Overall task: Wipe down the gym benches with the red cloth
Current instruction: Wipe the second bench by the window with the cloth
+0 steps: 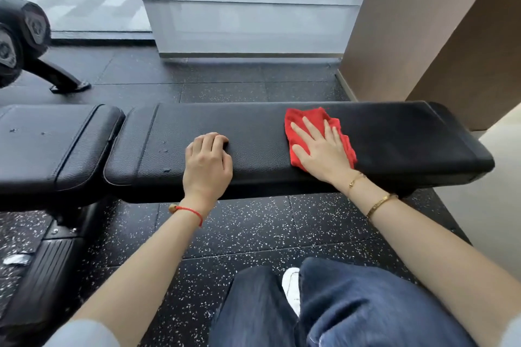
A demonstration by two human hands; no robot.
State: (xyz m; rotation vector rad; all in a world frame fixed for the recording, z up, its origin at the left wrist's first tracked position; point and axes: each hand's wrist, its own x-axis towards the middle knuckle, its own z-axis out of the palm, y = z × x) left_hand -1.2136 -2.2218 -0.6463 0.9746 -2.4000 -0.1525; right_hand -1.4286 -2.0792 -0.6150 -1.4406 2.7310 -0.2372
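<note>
A person's knees in blue jeans (352, 307) fill the near edge of the head view, a white shoe (291, 287) showing between them on the speckled black rubber floor (253, 222). Both bare forearms reach away from the camera to a black padded gym bench (253, 124) that runs left to right across the middle of the frame.

The right hand (324, 146) lies flat on the red cloth (301, 118), fingers straight and spread, palm pressing the fabric into the long pad right of centre; nothing is pinched or gripped. Two gold bracelets (380, 203) sit on that wrist. The left hand (207, 160) rests on the bare pad to the left, well apart from the cloth, its fingers curled under at the tips and holding nothing, apparently bracing the body. A red string bracelet (191, 211) circles that wrist.

Further left, a separate seat pad (56, 138) adjoins the long pad across a narrow gap. Dumbbell ends (22, 34) on a rack stand at the far left, and a pale glass panel (253, 8) rises beyond the bench.

The wipe appears to be under way on the pad's right half. Doing it well likely means keeping the palm flat with even pressure, overlapping strokes out to the rounded right end and near edge, then working left past the scuffed spots (165, 149) toward the seat pad, shifting the bracing hand clear first.
</note>
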